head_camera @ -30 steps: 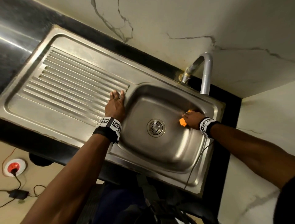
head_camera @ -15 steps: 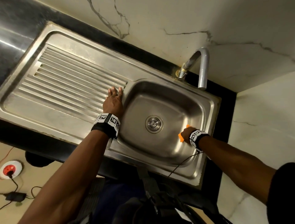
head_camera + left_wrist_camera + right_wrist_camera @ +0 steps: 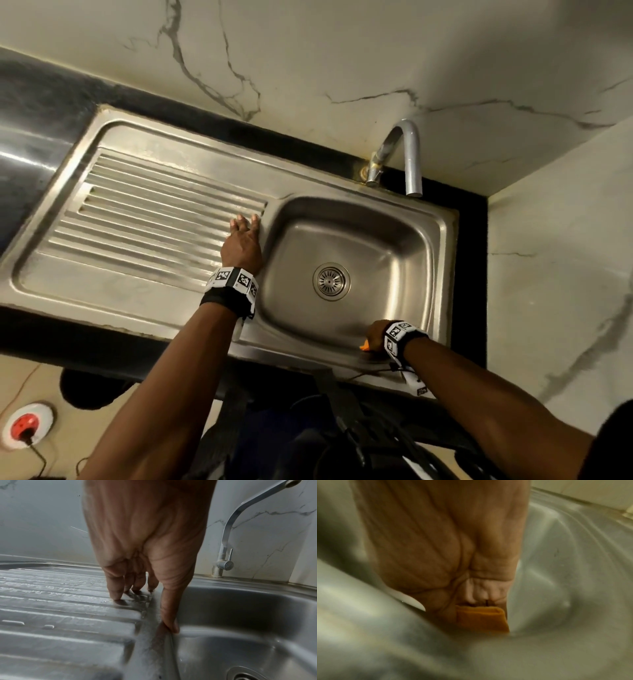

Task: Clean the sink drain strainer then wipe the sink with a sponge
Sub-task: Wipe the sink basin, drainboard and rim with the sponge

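Note:
The steel sink basin (image 3: pixel 376 240) has a round drain strainer (image 3: pixel 331 281) seated in its floor. My right hand (image 3: pixel 375 337) grips an orange sponge (image 3: pixel 364 346) and presses it against the basin's near wall; in the right wrist view the sponge (image 3: pixel 481 619) pokes out below curled fingers (image 3: pixel 481 593). My left hand (image 3: pixel 244 240) rests flat on the ridge between drainboard and basin, fingers straight. In the left wrist view its fingertips (image 3: pixel 116 592) touch the ribbed drainboard and the thumb (image 3: pixel 169 612) lies on the basin's rim.
A curved steel tap (image 3: pixel 409 154) stands behind the basin against the marble wall. The ribbed drainboard (image 3: pixel 154 219) stretches left. A black counter strip (image 3: pixel 469 274) borders the sink at right. On the floor at lower left sits a red and white socket (image 3: pixel 25 425) with a cable.
My right hand has swept the sponge from the basin's far right wall, down the right side, to the near wall. The left hand has stayed on the ridge.

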Available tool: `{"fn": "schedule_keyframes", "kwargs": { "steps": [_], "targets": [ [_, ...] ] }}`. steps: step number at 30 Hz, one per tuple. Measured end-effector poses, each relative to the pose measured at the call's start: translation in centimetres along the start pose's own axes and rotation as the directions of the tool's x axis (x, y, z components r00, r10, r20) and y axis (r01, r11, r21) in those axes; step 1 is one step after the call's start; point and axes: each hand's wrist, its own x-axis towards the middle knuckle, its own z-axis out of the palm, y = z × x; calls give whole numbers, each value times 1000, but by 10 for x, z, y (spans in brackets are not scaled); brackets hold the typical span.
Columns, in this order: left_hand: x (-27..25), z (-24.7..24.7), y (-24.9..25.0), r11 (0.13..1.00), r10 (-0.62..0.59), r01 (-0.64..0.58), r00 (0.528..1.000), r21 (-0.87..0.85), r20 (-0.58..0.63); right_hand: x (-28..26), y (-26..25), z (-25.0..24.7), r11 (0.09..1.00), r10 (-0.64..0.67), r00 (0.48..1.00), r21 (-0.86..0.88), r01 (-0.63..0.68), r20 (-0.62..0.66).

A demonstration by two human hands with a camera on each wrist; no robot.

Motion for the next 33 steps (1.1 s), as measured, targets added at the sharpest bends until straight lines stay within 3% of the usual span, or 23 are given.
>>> {"fn": "schedule_keyframes", "kwargs": {
  "steps": [3, 6, 9, 11, 14, 17, 20, 23, 26, 29, 31, 33],
  "targets": [
    [2, 1, 2, 1000, 22, -22, 1000, 13, -8, 7, -15, -1, 995, -9, 998, 98, 15, -59],
    [1, 1, -1, 999, 34, -34, 999, 24, -3, 5, -57, -29, 958, -122, 989, 252, 139, -81],
    [0, -7, -6, 996, 66, -68, 997, 53, 39, 10, -106, -68, 819, -183, 975, 529, 222, -125],
    [3, -20, -8, 995, 75, -78, 996, 70, 46, 22, -122, -84, 589, -128, 961, 760, 274, -247],
    [11, -40, -4, 996, 73, -70, 996, 56, -53, 33, -119, -103, 67, 156, 950, 962, 264, -272],
    [32, -48, 6, 980, 192, -188, 979, 67, -64, 33, -88, -124, -191, 365, 892, 917, 351, -266],
    [59, -48, 17, 964, 252, -253, 967, 84, 19, 43, -42, -131, -533, 447, 881, 745, 401, -154],
    [81, -45, 25, 954, 241, -254, 966, 157, 95, 47, 7, -134, -691, 509, 859, 574, 439, -44],
    [89, -42, 28, 940, 226, -252, 965, 231, 133, 46, 48, -121, -673, 573, 816, 611, 417, 74],
    [93, -40, 29, 935, 215, -250, 964, 253, 158, 39, 59, -108, -443, 679, 734, 807, 391, 16],
    [94, -39, 29, 935, 215, -249, 964, 253, 156, 16, 48, -111, -197, 719, 689, 924, 327, -91],
    [94, -39, 29, 935, 216, -249, 965, 253, 151, 5, 45, -112, -135, 721, 687, 953, 271, -93]
  ]
}}
